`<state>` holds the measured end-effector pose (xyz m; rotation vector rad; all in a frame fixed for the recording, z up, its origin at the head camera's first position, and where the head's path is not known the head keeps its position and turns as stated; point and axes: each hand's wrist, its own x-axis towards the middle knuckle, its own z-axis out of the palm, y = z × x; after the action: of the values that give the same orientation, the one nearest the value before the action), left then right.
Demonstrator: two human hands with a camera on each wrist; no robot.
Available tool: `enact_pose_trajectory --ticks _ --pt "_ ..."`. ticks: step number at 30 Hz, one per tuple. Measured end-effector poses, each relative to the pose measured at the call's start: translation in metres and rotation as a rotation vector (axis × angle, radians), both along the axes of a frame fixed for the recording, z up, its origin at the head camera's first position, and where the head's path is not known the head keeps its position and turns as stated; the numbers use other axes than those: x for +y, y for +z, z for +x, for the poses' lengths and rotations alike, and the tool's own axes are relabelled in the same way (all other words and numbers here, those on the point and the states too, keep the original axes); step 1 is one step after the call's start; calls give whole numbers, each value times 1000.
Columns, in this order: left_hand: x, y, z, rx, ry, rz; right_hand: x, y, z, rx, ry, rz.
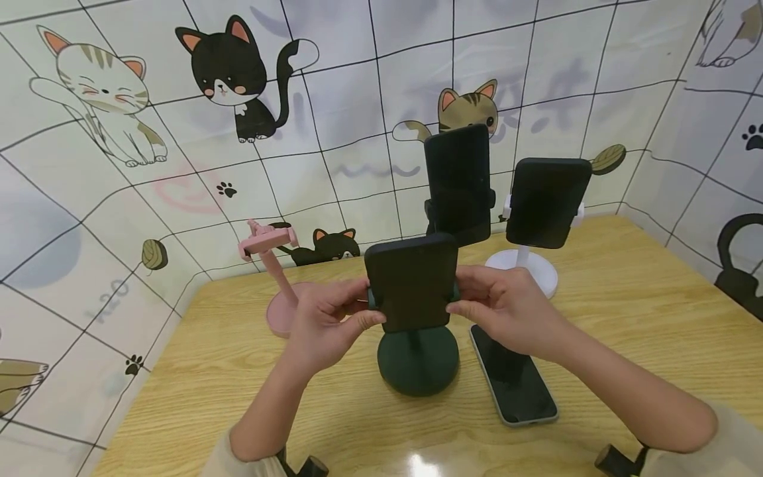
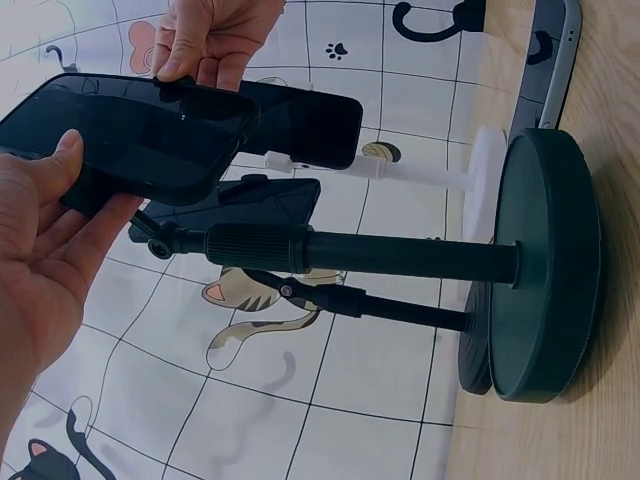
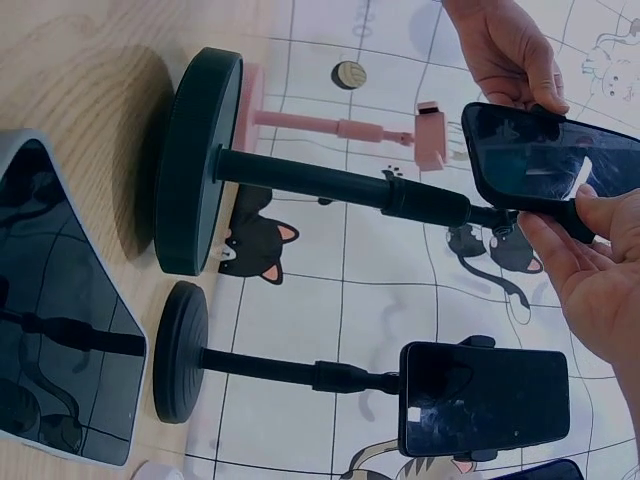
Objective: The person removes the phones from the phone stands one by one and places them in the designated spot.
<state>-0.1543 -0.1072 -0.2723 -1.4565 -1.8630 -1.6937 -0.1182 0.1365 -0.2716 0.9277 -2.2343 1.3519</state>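
A black phone [image 1: 411, 281] sits upright in the side clamp of a dark green phone stand [image 1: 418, 364] on the table. My left hand [image 1: 324, 324] pinches the phone and clamp at the left edge, thumb on the screen side and fingers behind. On the opposite edge my right hand [image 1: 512, 308] does the same. Both wrist views show the stand's green pole [image 2: 410, 257] rising from its round base to the phone. The fingers behind the phone are partly hidden in the head view.
A second phone [image 1: 515, 384] lies flat at the right of the green base. Behind stand a pink phone stand [image 1: 280, 318] with no phone, a black stand holding a phone [image 1: 457, 182], and a white stand [image 1: 542, 268] with another phone [image 1: 547, 202]. A cat-patterned cloth backs the table.
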Motion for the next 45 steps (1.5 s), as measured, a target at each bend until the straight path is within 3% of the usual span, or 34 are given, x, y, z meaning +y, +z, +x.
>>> enact_pose_trajectory --ticks 24,35,45 --pt "-2 -9 7 17 -89 -22 3 -14 8 -2 97 -48" --pt "0 -13 10 -9 -91 -29 6 -21 9 13 123 -79" --pt "1 -16 9 -8 -82 -13 7 -23 12 -27 114 -97"
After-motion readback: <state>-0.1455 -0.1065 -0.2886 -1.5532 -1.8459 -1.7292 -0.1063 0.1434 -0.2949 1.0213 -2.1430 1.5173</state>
